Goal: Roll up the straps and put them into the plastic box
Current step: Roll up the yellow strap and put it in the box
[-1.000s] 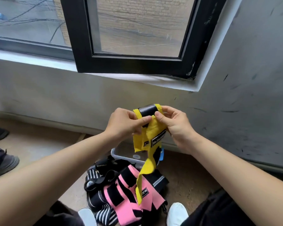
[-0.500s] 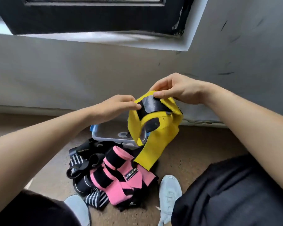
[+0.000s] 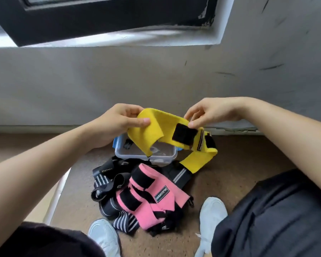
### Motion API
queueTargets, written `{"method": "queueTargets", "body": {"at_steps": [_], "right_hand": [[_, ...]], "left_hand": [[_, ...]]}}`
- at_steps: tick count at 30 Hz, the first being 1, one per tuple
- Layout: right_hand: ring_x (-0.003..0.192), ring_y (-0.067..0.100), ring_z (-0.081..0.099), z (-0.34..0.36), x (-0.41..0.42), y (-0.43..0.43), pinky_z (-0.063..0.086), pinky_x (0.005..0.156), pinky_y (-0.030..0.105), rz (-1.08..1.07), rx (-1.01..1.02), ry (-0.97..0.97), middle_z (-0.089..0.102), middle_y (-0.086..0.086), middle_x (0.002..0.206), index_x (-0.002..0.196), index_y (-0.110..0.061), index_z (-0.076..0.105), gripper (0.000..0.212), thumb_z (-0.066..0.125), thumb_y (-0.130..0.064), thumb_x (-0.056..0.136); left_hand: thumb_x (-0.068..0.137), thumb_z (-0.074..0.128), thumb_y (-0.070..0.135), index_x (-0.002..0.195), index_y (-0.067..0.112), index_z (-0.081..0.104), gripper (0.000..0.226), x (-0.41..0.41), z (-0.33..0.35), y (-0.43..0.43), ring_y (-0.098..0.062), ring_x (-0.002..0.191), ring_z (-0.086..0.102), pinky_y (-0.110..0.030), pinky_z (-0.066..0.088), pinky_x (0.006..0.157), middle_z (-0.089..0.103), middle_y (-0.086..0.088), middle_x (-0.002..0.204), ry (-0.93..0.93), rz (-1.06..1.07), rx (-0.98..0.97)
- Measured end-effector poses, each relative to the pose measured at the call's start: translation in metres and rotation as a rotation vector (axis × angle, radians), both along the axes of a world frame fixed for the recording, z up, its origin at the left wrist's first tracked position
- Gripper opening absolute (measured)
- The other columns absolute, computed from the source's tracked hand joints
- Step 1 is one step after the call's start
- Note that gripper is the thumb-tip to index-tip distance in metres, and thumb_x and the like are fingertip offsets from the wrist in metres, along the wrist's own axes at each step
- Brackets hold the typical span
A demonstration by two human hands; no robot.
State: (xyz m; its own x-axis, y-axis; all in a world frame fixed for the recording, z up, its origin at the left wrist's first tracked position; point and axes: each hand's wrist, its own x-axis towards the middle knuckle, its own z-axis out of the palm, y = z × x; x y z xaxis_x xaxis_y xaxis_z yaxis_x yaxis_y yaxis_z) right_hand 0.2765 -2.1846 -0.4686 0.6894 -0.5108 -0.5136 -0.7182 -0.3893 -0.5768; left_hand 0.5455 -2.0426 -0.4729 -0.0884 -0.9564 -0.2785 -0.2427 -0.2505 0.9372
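1. The fingers [image 3: 143, 120] of the left hand [image 3: 119, 124] pinch one end of a soft yellow fabric strap [image 3: 163, 125], thumb on top. The right hand [image 3: 213, 112] pinches the strap's upper edge just beside a black hook-and-loop patch [image 3: 183, 134]. Both hands are grasping the strap.
2. The strap hangs in the air, spread between the hands above a clear plastic box with blue latches [image 3: 146, 157]. Its free tail drops past the box's right end. I cannot tell whether the tail touches anything below.
3. The step in hand looks like straightening the strap before rolling. To do it well, keep the band flat and lightly taut. Start the roll from the plain end and wind evenly, so that the patch closes the finished roll.
4. The box stands on the brown floor [image 3: 235, 169] near the foot of the wall. Something dark lies inside it, too blurred to name. A heap of pink straps [image 3: 152, 198] and black striped straps [image 3: 105, 179] lies just in front, between two white shoes [image 3: 213, 213].
5. Half a second ago the hands were close together and the strap bunched into a loop, with the patch uppermost. Now the hands are apart, the band is opened out and the tail has swung to the right.
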Motion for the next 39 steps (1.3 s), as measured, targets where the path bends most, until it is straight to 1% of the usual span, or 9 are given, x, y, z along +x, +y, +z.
{"method": "queueTargets", "body": {"at_steps": [2, 6, 10, 15, 20, 23, 28, 35, 39], "right_hand": [[0.112, 0.0, 0.064, 0.006, 0.014, 0.014, 0.048, 0.109, 0.036, 0.056, -0.011, -0.014, 0.069, -0.011, 0.127, 0.136, -0.033, 0.061, 0.046, 0.07, -0.045, 0.093], [0.115, 0.004, 0.065, 0.021, 0.034, 0.041, 0.054, 0.099, 0.033, -0.066, 0.169, -0.383, 0.066, -0.014, 0.13, 0.138, -0.038, 0.058, 0.059, 0.076, -0.051, 0.084], [0.101, 0.011, 0.07, 0.012, 0.041, 0.06, 0.059, 0.089, 0.029, -0.073, -0.061, -0.507, 0.059, -0.006, 0.128, 0.142, -0.031, 0.053, 0.073, 0.087, -0.035, 0.077], [0.094, 0.025, 0.07, -0.01, 0.053, 0.062, 0.062, 0.079, 0.041, -0.267, -0.214, -0.689, 0.068, 0.007, 0.106, 0.123, -0.021, 0.065, 0.043, 0.084, -0.024, 0.084], [0.084, 0.016, 0.071, -0.001, 0.054, 0.06, 0.061, 0.063, 0.028, -0.4, -0.088, -0.768, 0.072, 0.012, 0.097, 0.113, -0.009, 0.071, 0.02, 0.071, -0.015, 0.094], [0.075, 0.02, 0.068, 0.002, 0.057, 0.059, 0.059, 0.062, 0.03, -0.448, -0.021, -0.775, 0.069, 0.017, 0.089, 0.105, -0.005, 0.071, 0.018, 0.065, -0.02, 0.098], [0.089, 0.028, 0.072, 0.005, 0.057, 0.053, 0.061, 0.08, 0.04, -0.422, 0.177, -0.758, 0.075, 0.021, 0.1, 0.111, -0.003, 0.071, 0.047, 0.058, -0.044, 0.091], [0.099, 0.033, 0.073, 0.009, 0.057, 0.053, 0.059, 0.091, 0.044, -0.444, 0.287, -0.667, 0.075, 0.019, 0.106, 0.104, -0.008, 0.073, 0.058, 0.052, -0.059, 0.084], [0.091, 0.024, 0.075, 0.014, 0.056, 0.058, 0.062, 0.072, 0.033, -0.396, 0.227, -0.708, 0.074, 0.012, 0.109, 0.125, -0.017, 0.064, 0.046, 0.059, -0.049, 0.091]], "left_hand": [[0.084, 0.071, 0.022, 0.11, 0.004, 0.071, 0.032, -0.008, 0.002, 0.003, -0.018, 0.085, 0.072, -0.029, 0.06, 0.076, 0.077, -0.01, 0.097, 0.046, 0.006, 0.016], [0.096, 0.067, 0.016, 0.119, 0.003, 0.07, 0.026, -0.018, 0.002, 0.004, -0.021, 0.086, 0.073, -0.032, 0.062, 0.073, 0.075, -0.017, 0.107, 0.087, 0.151, 0.053], [0.1, 0.062, 0.011, 0.114, 0.005, 0.071, 0.018, -0.018, 0.01, 0.001, -0.02, 0.081, 0.073, -0.03, 0.061, 0.065, 0.072, -0.013, 0.104, 0.251, 0.295, 0.094], [0.099, 0.062, 0.006, 0.117, 0.0, 0.069, 0.021, -0.021, 0.02, 0.0, -0.025, 0.092, 0.073, -0.035, 0.064, 0.081, 0.074, -0.017, 0.109, 0.414, 0.302, 0.109], [0.082, 0.086, 0.023, 0.098, 0.013, 0.07, 0.024, -0.014, 0.021, 0.0, -0.012, 0.079, 0.067, -0.023, 0.059, 0.07, 0.07, -0.006, 0.092, -0.065, 0.427, -0.198], [0.071, 0.093, 0.03, 0.124, 0.027, 0.064, 0.06, -0.004, 0.016, 0.003, -0.008, 0.106, 0.065, -0.028, 0.057, 0.087, 0.066, 0.001, 0.118, -0.274, 0.281, -0.356], [0.073, 0.093, 0.019, 0.146, 0.033, 0.05, 0.086, -0.002, 0.013, 0.009, -0.007, 0.128, 0.055, -0.025, 0.052, 0.102, 0.056, 0.009, 0.139, -0.314, 0.022, -0.529], [0.08, 0.087, 0.008, 0.122, 0.022, 0.069, 0.048, -0.004, 0.021, 0.005, -0.033, 0.081, 0.07, -0.049, 0.061, 0.075, 0.065, -0.01, 0.101, -0.229, 0.075, -0.58], [0.083, 0.085, 0.013, 0.116, 0.024, 0.073, 0.037, -0.003, 0.02, 0.006, -0.037, 0.081, 0.072, -0.052, 0.062, 0.071, 0.069, -0.018, 0.093, -0.173, 0.157, -0.524]]}}
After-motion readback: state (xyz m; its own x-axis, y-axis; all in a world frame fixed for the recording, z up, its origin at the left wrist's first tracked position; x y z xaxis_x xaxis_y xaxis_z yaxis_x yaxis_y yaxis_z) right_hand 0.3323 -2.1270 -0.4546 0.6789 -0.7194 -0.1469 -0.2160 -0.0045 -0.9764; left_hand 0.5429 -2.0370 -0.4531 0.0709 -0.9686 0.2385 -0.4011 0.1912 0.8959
